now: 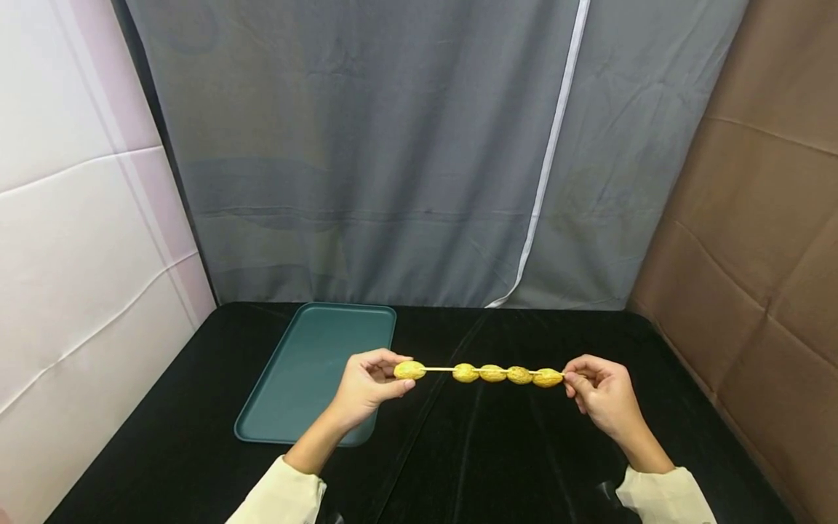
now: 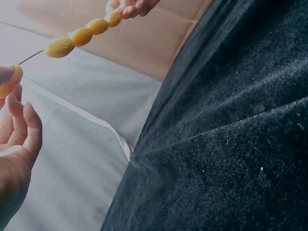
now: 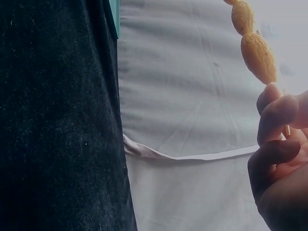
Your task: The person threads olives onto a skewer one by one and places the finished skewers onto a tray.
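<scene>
A thin skewer is held level above the table, with several yellow, oval, wrinkled pieces threaded on it. My left hand pinches the yellow piece at the left end between thumb and fingers. A bare stretch of stick separates that piece from the others, which sit in a row against one another near the right. At the opposite end, my right hand grips the stick just past the last piece. In the right wrist view the stick's tip shows between the curled fingers.
A teal rectangular tray lies at the left of the table, partly behind the left hand. Black velvety cloth covers the tabletop. Grey curtain hangs at the back, with a white panel left and a brown one right.
</scene>
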`<state>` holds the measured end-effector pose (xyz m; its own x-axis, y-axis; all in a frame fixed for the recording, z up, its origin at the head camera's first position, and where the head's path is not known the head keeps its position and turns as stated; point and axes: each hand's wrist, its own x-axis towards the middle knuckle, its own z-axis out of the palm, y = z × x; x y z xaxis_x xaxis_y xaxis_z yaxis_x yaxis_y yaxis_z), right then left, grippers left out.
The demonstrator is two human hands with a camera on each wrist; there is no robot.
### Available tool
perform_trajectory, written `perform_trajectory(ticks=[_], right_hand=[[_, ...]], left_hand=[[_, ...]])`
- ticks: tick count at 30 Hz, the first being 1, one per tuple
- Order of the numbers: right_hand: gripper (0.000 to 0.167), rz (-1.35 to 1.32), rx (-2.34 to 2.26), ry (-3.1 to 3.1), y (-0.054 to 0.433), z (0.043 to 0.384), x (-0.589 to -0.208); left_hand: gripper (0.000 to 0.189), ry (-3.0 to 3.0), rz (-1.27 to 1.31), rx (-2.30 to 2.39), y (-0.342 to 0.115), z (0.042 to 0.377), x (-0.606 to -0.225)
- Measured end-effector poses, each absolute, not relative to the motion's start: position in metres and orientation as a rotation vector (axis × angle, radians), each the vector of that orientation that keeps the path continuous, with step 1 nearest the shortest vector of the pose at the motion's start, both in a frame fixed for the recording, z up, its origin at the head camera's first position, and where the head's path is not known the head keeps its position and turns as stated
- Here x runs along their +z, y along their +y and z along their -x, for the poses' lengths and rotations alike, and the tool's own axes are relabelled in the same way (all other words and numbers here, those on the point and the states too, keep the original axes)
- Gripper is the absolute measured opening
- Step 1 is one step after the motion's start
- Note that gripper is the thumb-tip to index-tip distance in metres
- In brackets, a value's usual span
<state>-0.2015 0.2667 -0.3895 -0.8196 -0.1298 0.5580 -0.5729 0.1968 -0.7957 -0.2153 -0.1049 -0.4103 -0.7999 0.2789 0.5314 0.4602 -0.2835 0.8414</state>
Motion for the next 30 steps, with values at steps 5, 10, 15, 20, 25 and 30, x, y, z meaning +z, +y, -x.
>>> perform_trajectory(ticks=[5, 10, 15, 20, 25, 30], right_hand=[[0.015, -0.668, 1.698, -2.058, 0.266, 0.204, -0.388], [0.014, -0.659, 1.711, -2.024, 0.269, 0.205, -0.387], [0.015, -0.569, 1.711, -1.998, 0.275, 0.206, -0.385], [0.014, -0.585, 1.765, -1.982, 0.278, 0.207, -0.385], [0.014, -0.627, 1.801, -1.971, 0.276, 0.208, -0.385], [0.015, -0.601, 1.798, -1.96, 0.278, 0.208, -0.384]], left_hand=[[0.028, -1.809, 0.943, -2.173, -0.105, 0.218, -0.412], [0.028, -1.886, 0.844, -2.144, -0.103, 0.218, -0.412], [0.027, -1.937, 0.626, -2.182, -0.103, 0.219, -0.408], [0.035, -1.882, 0.539, -2.264, -0.101, 0.22, -0.405], [0.021, -1.906, 0.543, -2.21, -0.096, 0.218, -0.405], [0.027, -1.944, 0.534, -2.173, -0.094, 0.217, -0.401]])
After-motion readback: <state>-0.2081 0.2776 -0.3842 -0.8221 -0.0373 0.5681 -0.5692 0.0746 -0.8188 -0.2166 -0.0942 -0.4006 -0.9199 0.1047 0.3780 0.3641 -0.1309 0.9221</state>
